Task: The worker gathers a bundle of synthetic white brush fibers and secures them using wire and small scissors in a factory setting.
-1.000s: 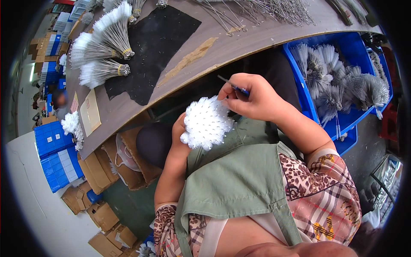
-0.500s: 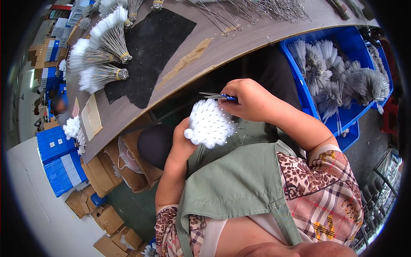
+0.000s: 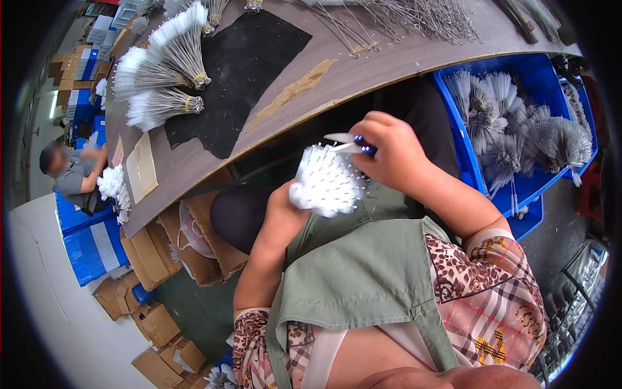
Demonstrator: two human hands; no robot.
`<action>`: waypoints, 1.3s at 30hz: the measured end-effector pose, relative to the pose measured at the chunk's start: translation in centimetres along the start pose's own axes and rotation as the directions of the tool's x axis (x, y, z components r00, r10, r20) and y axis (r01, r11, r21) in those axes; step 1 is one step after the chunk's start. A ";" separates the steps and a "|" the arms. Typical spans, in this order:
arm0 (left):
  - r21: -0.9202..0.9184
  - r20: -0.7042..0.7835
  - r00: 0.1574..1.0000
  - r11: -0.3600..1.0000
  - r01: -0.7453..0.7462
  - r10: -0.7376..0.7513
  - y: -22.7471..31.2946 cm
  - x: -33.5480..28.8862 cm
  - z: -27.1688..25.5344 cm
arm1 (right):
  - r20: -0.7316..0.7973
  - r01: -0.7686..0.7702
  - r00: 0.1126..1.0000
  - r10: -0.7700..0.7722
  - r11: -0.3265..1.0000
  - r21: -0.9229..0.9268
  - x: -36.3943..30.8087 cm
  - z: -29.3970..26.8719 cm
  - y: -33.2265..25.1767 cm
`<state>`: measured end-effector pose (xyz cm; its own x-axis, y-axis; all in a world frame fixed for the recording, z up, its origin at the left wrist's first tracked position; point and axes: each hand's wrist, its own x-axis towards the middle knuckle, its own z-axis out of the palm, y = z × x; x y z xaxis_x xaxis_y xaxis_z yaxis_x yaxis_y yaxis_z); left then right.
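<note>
My left hand is closed round a bundle of white bristle brushes. The brush tips face up, with dark wire ends showing among the white bristles; the rest of the bundle is hidden behind them. In my right hand is a pair of scissors with blue handles. Their blades are parted and point left, close above the upper edge of the brush tips. Both hands are over my green apron, just in front of the table edge.
Tied brush bundles lie beside a black cloth on the table. Loose wire pieces lie at the far side. A blue bin at the right holds more brushes. Cardboard boxes stand left. A person is beyond the table.
The scissors' blades have spread apart and turned. The brush bundle has shifted slightly right and up with my left hand. At the far left, the other person has come more into view.
</note>
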<state>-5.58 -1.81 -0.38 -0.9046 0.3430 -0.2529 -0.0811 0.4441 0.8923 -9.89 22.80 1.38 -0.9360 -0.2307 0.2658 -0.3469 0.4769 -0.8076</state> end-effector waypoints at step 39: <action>0.544 -0.009 0.997 0.837 -0.058 0.076 5.0 -1.0 -0.2 | -0.159 0.194 0.978 -0.138 0.882 0.430 0.1 2.4 0.8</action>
<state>-5.16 -0.04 4.44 -0.9121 0.3678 -0.1812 0.2126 0.8022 0.5579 -10.17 21.12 -0.51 -0.8767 -0.1559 0.4550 -0.4621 0.0110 -0.8867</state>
